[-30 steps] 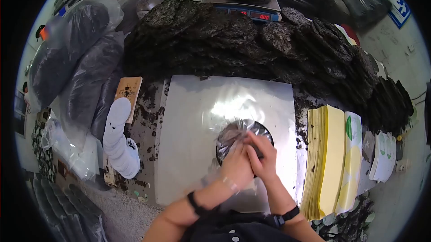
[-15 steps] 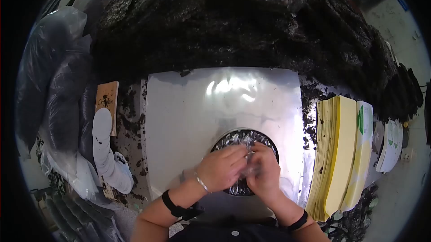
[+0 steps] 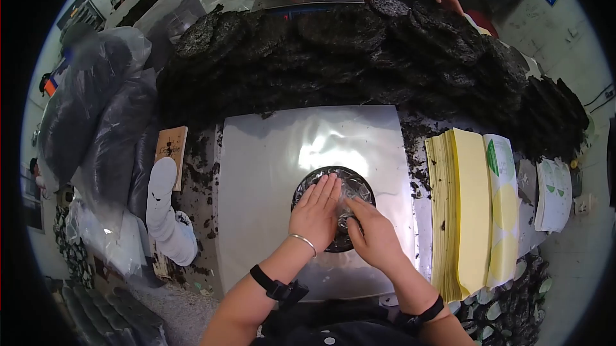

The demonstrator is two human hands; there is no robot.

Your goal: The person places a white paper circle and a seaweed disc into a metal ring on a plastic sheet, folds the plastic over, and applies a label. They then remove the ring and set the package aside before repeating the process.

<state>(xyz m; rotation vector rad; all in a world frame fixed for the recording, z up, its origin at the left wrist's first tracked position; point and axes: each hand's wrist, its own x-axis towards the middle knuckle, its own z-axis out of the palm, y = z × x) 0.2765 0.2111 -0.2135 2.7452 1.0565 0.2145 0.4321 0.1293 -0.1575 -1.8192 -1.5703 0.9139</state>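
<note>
A dark, flat round disc (image 3: 347, 176) wrapped in clear plastic film lies on the shiny metal sheet (image 3: 263, 153). My left hand (image 3: 316, 208) rests flat on the left part of the disc, fingers stretched out. At the right side, my right hand (image 3: 374, 233) touches the film with its fingertips; its thumb stands apart from the index finger. Crinkled clear film (image 3: 350, 187) shows between the two hands. Part of the disc is hidden under them.
Stacked dark dried sheets, probably seaweed (image 3: 333, 57), form a wall behind the metal sheet. Yellow paper (image 3: 473, 211) and printed labels (image 3: 505, 211) are at right. Round white papers (image 3: 160, 195), a wooden block (image 3: 171, 144) and filled plastic bags (image 3: 106, 121) are at left. Another person's hands show beyond.
My hands were pinching the film together above the disc; now they are apart and lowered onto it, the left one flattened. The view has tilted up, bringing another person's hands into sight.
</note>
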